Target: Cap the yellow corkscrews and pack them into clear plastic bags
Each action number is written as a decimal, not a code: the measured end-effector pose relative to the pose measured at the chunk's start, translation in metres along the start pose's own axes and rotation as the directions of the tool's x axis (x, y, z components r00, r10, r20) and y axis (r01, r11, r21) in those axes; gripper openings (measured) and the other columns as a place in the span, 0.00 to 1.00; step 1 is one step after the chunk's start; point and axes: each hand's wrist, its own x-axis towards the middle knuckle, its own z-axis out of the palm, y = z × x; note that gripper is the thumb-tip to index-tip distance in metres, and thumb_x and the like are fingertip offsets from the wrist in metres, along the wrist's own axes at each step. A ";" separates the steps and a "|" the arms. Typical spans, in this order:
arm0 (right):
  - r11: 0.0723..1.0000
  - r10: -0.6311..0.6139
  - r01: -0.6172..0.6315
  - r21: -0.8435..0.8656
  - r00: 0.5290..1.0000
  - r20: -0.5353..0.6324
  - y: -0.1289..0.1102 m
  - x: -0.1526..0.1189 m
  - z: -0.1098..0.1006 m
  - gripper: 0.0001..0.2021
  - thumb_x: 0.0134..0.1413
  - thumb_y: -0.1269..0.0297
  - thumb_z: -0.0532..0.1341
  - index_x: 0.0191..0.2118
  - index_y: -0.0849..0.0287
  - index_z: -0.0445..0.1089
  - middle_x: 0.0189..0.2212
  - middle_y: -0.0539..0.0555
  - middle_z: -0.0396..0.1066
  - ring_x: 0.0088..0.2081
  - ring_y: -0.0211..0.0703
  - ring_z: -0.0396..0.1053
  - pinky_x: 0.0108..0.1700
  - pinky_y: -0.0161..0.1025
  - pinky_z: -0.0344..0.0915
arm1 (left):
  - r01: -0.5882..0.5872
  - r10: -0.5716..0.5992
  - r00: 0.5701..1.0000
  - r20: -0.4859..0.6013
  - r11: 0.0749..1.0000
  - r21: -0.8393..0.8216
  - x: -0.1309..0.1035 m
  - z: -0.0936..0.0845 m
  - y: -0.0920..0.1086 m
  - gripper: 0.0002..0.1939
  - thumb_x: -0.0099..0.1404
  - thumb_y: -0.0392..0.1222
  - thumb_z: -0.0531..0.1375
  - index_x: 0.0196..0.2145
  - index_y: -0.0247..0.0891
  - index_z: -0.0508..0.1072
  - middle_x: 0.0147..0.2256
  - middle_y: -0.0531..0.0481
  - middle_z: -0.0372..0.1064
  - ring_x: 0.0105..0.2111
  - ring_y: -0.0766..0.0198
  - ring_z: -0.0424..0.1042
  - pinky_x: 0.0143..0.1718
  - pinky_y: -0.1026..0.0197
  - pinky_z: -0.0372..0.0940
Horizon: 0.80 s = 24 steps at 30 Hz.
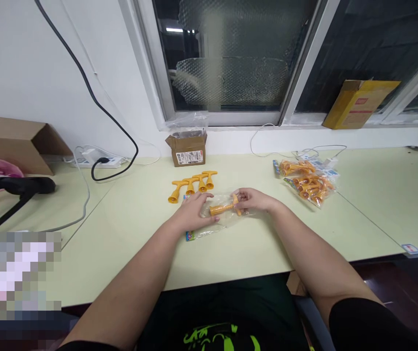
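Note:
A yellow plastic piece (221, 209) with a T-shaped handle and a flared end lies at a clear plastic bag (209, 232); whether fully inside it, I cannot tell. The fingers of my right hand (252, 200) are closed round its handle end. My left hand (193, 214) rests over the bag's left end, thumb and fingers spread to either side of the flared end. It covers most of a colourful printed card (190, 236) at that end. Just beyond stand several similar yellow pieces in a slanting row, the nearest yellow piece (174, 193) at the left.
Filled bags of yellow pieces (313, 187) lie at the right. A small open cardboard box (189, 150) stands by the window. On the left are a power strip (110, 162), a black cable (121, 129) and a larger carton (8, 139). A yellow package (360, 105) leans against the window.

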 end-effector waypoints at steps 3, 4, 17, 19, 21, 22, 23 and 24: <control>0.992 -0.076 0.073 -0.098 0.997 -0.019 0.000 0.001 0.006 0.28 0.41 0.58 0.78 0.49 0.59 0.73 0.34 0.49 0.75 0.31 0.37 0.73 0.32 0.34 0.72 | -0.037 0.037 0.999 -0.030 0.999 0.005 0.000 0.004 -0.001 0.44 0.55 0.69 0.66 0.64 0.50 0.65 0.62 0.42 0.60 0.65 0.40 0.58 0.63 0.42 0.59; 0.986 -0.092 0.088 -0.140 0.996 -0.021 0.001 0.000 0.007 0.31 0.40 0.58 0.78 0.52 0.58 0.72 0.35 0.49 0.74 0.32 0.38 0.73 0.35 0.35 0.72 | -0.037 0.037 0.999 -0.025 0.999 0.004 0.000 0.005 -0.002 0.45 0.54 0.69 0.67 0.65 0.51 0.64 0.65 0.42 0.57 0.67 0.40 0.55 0.64 0.42 0.58; 0.993 -0.118 0.115 -0.027 0.977 -0.177 0.010 0.017 0.022 0.26 0.38 0.52 0.78 0.38 0.58 0.68 0.29 0.45 0.67 0.28 0.35 0.66 0.35 0.36 0.66 | -0.110 0.108 0.991 0.075 0.993 0.035 0.004 0.012 -0.007 0.49 0.56 0.70 0.66 0.70 0.55 0.58 0.73 0.46 0.48 0.72 0.40 0.47 0.72 0.31 0.31; 0.988 -0.129 0.133 0.076 0.990 -0.055 0.009 0.017 0.024 0.25 0.40 0.52 0.78 0.40 0.59 0.69 0.33 0.49 0.72 0.34 0.39 0.71 0.42 0.39 0.69 | -0.113 0.110 0.991 0.072 0.993 0.040 0.004 0.012 -0.007 0.49 0.56 0.70 0.66 0.70 0.53 0.58 0.72 0.45 0.50 0.72 0.40 0.49 0.72 0.32 0.30; 0.982 -0.154 0.146 0.117 0.986 0.059 0.007 0.016 0.026 0.26 0.40 0.53 0.78 0.43 0.59 0.71 0.40 0.53 0.75 0.43 0.43 0.74 0.52 0.44 0.70 | -0.116 0.113 0.991 0.072 0.992 0.043 0.003 0.011 -0.005 0.48 0.57 0.69 0.66 0.70 0.52 0.59 0.71 0.45 0.54 0.71 0.41 0.52 0.72 0.33 0.28; 0.979 -0.178 0.166 0.119 0.980 0.094 0.007 0.015 0.027 0.27 0.39 0.54 0.79 0.44 0.58 0.71 0.43 0.54 0.75 0.48 0.45 0.74 0.56 0.47 0.68 | -0.121 0.117 0.991 0.072 0.992 0.046 0.003 0.010 -0.004 0.47 0.57 0.68 0.66 0.70 0.52 0.59 0.70 0.45 0.56 0.70 0.41 0.54 0.73 0.34 0.28; 0.973 -0.211 0.198 0.114 0.971 0.113 0.008 0.015 0.027 0.28 0.38 0.55 0.79 0.44 0.57 0.72 0.47 0.54 0.74 0.52 0.46 0.72 0.60 0.49 0.66 | -0.126 0.122 0.990 0.069 0.991 0.051 0.002 0.009 -0.002 0.47 0.57 0.68 0.66 0.69 0.52 0.60 0.69 0.46 0.58 0.69 0.41 0.55 0.73 0.34 0.29; 0.966 -0.249 0.237 0.104 0.961 0.121 0.009 0.015 0.028 0.28 0.37 0.56 0.80 0.45 0.56 0.72 0.50 0.54 0.72 0.56 0.47 0.70 0.64 0.50 0.63 | -0.132 0.128 0.990 0.064 0.989 0.060 0.002 0.009 -0.001 0.47 0.57 0.67 0.66 0.69 0.53 0.60 0.69 0.47 0.58 0.69 0.42 0.56 0.73 0.35 0.30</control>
